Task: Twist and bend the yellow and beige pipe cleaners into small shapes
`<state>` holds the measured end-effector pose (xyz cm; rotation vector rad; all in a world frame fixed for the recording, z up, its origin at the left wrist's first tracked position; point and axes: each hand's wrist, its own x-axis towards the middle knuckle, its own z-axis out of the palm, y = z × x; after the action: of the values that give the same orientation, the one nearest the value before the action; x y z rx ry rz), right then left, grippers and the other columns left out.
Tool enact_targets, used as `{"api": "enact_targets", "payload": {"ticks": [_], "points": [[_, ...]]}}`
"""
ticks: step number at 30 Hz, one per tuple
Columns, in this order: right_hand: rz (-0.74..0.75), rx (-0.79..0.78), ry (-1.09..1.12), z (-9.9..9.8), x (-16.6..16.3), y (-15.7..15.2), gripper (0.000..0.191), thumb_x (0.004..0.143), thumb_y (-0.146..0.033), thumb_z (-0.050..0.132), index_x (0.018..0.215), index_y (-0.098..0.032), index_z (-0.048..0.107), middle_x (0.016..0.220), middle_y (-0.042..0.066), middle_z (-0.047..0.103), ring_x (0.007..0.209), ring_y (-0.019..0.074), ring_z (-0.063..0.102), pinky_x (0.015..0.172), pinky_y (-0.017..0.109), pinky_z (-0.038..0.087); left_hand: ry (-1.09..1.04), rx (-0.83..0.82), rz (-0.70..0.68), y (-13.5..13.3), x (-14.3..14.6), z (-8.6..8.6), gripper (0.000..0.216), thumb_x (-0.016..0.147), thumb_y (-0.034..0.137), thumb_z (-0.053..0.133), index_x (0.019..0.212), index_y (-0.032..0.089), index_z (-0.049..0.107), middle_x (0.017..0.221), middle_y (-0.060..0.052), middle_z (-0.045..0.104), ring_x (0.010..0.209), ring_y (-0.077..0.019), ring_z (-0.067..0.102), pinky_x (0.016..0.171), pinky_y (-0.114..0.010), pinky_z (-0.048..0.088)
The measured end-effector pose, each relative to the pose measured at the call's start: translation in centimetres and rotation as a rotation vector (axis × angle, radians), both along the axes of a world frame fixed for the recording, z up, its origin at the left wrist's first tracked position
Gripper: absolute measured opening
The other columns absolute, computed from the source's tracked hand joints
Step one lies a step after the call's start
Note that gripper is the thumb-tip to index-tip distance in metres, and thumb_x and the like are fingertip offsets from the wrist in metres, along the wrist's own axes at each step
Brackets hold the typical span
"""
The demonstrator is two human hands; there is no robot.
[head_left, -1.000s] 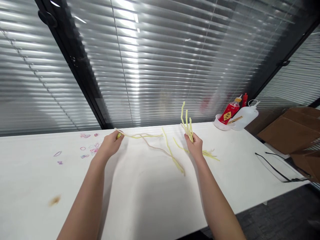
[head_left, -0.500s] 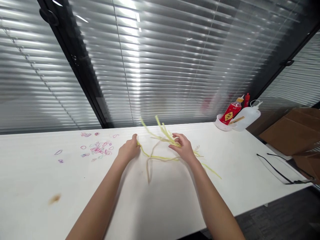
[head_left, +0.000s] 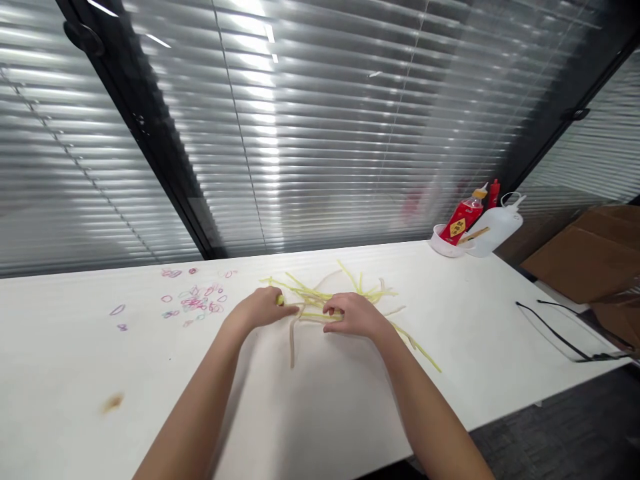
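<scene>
Thin yellow and pale beige strips (head_left: pixel 315 293), cord-like and limp, lie loosely tangled on the white table (head_left: pixel 320 413) between and behind my hands. My left hand (head_left: pixel 257 310) is at the left end of the tangle, curled, with a bit of yellow strip (head_left: pixel 280 300) between its fingers. Its thumb points right, beside a beige strip (head_left: pixel 293 343) that hangs toward me. Over the middle of the tangle, my right hand (head_left: pixel 354 315) reaches in from the right. Its thumb and fingers are apart around a few strips, with no firm grip visible.
Colourful small loops (head_left: pixel 197 303) are scattered at the left. A brown stain (head_left: pixel 113 402) marks the table nearer me. At the back right stand a red-labelled bottle (head_left: pixel 461 221), a shallow bowl (head_left: pixel 443 247) and a white squeeze bottle (head_left: pixel 495 230). Glasses (head_left: pixel 555 333) rest near the right edge.
My right hand has lowered and let go of the raised yellow bundle, which now lies spread on the table. My left hand has turned and shifted slightly down.
</scene>
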<state>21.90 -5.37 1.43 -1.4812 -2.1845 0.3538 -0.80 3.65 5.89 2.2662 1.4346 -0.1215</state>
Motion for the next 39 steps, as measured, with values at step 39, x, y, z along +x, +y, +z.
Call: {"api": "enact_targets", "payload": {"ticks": [39], "points": [[-0.133, 0.343, -0.020, -3.9, -0.5, 1.9, 0.021, 0.084, -0.009, 0.048, 0.091, -0.021, 0.065, 0.089, 0.005, 0.065, 0.084, 0.0189, 0.057, 0.080, 0.033, 0.039, 0.124, 0.504, 0.328, -3.0, -23.1, 3.1, 0.043, 0.078, 0.055, 0.033, 0.078, 0.024, 0.063, 0.092, -0.011, 0.068, 0.097, -0.0350, 0.057, 0.090, -0.050, 0.036]]}}
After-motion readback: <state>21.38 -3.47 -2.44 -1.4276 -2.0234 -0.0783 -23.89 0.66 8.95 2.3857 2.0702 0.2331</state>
